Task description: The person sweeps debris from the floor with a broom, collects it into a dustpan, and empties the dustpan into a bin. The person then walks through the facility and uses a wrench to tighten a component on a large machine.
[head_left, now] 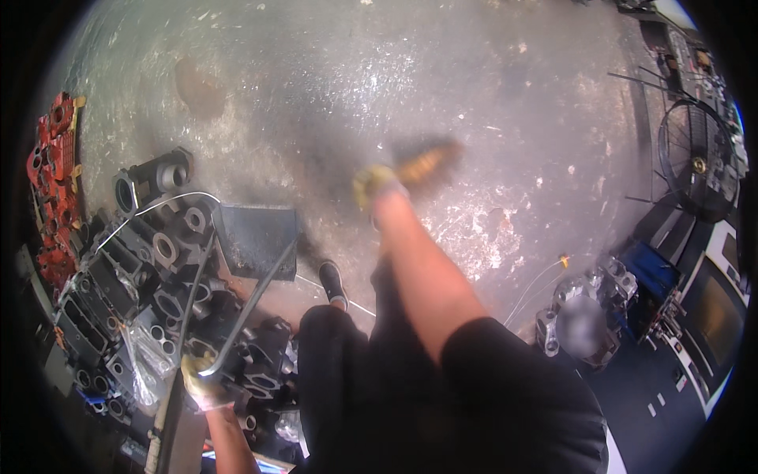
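Observation:
My left hand (202, 385), in a pale yellowish glove, is closed around the near, curved end of a metal bar (251, 312). This bar slants away to a flat grey metal plate (257, 237); another bar runs to the plate's left side. Further forward, my right hand (374, 186) is stretched out over the floor in a yellowish glove, smeared by motion. Just beyond it lies a blurred orange-brown thing with a dark fringe (426, 164), its kind unclear. Whether the right hand holds it is not visible.
Dark metal castings (162, 249) crowd the left side, some under clear plastic (146, 367). Red metal parts (57, 193) stand at the far left. A spoked wheel (696, 162), silvery parts (588, 304) and a dark-topped bench (647, 403) are on the right. My shoe (332, 280) rests on the scuffed floor (316, 87).

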Demonstrator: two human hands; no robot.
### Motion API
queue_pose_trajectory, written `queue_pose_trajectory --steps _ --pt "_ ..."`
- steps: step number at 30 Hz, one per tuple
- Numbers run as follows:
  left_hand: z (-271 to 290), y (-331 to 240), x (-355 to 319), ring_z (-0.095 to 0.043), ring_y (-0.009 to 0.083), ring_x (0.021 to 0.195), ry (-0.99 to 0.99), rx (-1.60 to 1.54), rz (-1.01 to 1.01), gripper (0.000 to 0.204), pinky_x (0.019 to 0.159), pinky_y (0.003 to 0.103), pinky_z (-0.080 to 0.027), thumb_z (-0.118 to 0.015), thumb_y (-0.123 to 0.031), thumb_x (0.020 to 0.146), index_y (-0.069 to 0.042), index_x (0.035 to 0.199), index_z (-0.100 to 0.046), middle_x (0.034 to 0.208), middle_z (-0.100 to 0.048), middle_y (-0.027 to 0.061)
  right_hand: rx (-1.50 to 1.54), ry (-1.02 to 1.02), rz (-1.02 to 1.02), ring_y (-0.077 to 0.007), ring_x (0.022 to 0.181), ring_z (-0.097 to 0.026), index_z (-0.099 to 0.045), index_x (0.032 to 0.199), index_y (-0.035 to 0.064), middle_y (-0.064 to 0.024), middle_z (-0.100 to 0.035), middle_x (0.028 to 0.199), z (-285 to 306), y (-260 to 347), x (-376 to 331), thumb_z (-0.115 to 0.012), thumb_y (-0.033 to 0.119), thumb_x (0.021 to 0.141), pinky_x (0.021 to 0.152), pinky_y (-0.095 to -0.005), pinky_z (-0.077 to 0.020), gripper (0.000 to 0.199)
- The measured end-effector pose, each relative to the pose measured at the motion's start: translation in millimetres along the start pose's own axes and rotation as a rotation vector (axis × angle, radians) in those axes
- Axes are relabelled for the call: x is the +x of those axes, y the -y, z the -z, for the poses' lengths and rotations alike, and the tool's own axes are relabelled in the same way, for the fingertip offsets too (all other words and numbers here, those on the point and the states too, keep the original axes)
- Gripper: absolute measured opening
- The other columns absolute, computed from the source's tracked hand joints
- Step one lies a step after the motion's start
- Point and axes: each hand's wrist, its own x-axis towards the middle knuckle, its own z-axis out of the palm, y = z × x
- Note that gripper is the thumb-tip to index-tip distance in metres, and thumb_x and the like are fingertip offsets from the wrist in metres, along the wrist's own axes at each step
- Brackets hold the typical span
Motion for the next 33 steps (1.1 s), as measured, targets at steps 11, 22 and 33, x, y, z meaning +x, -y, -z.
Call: queue_pose_trajectory --steps 11,22,33 --pt "-74.6 -71.1 1.6 -0.054 0.0136 0.071 -0.096 -0.042 -0.041 0.023 0.083 0.035 -0.052 -0.053 -0.027 0.098 -0.004 0.094 -0.055 0.074 -0.050 0.0013 -0.405 -0.147 -0.036 -0.0091 0.042 -0.034 -0.042 0.068 0.0184 0.0058 -0.036 0.054 -252.7 49.7 -1.7 -0.055 0.014 0.092 0.038 -0.0261 -0.0270 0.028" --pt "-148.5 -58.0 97.9 -0.053 0.0158 0.058 0.016 -0.040 0.006 0.035 0.093 0.041 -0.049 -0.051 -0.030 0.099 -0.002 0.080 -0.061 0.062 -0.054 0.0030 -0.778 -0.872 -0.171 -0.0186 0.062 -0.063 -0.064 0.075 0.0155 0.0003 -0.064 0.067 -91.3 350.5 -176.2 -0.064 0.025 0.083 0.054 -0.0330 -0.0499 0.012" --pt "-197.1 -110.3 155.9 -0.055 0.0175 0.058 -0.162 0.078 0.065 0.037 0.069 0.034 -0.050 -0.056 -0.031 0.096 -0.003 0.072 -0.059 0.064 -0.057 0.0058 -0.636 -0.703 -0.282 -0.0168 0.053 -0.054 -0.052 0.071 0.0173 0.0021 -0.053 0.061 -359.7 73.3 240.2 -0.061 0.021 0.086 0.051 -0.0322 -0.0466 0.018"
